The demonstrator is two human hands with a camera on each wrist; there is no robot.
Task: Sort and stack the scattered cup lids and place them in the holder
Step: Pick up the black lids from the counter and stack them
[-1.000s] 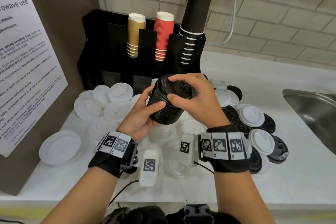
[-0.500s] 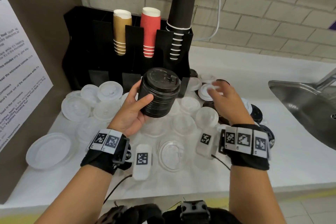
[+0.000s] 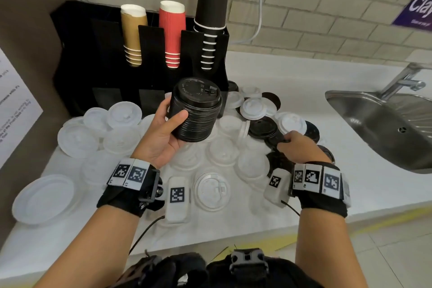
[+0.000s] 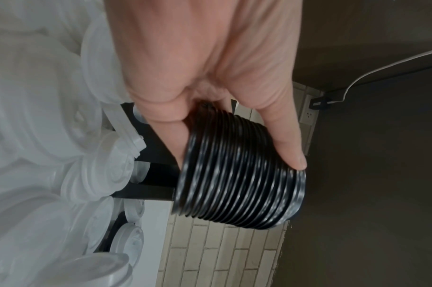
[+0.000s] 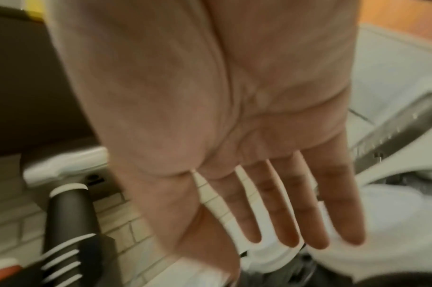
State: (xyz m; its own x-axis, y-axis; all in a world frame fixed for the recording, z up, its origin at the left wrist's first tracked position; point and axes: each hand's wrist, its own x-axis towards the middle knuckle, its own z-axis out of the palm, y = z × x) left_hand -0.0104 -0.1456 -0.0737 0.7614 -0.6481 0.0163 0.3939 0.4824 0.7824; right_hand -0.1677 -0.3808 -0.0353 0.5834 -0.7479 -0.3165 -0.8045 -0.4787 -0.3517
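Observation:
My left hand grips a tall stack of black lids by its side, held above the counter in front of the black holder. In the left wrist view the thumb and fingers curl round the ribbed stack. My right hand reaches low to the right, its straight fingers spread and resting on a loose black lid. More black lids lie beside it. White lids and clear lids are scattered over the white counter.
The holder carries gold cups, red cups and tall black cups. A steel sink with a tap lies at the right. A brown wall with a paper notice closes the left side.
My right hand has left the top of the black stack and moved right and down onto the loose black lids. The left hand keeps holding the stack.

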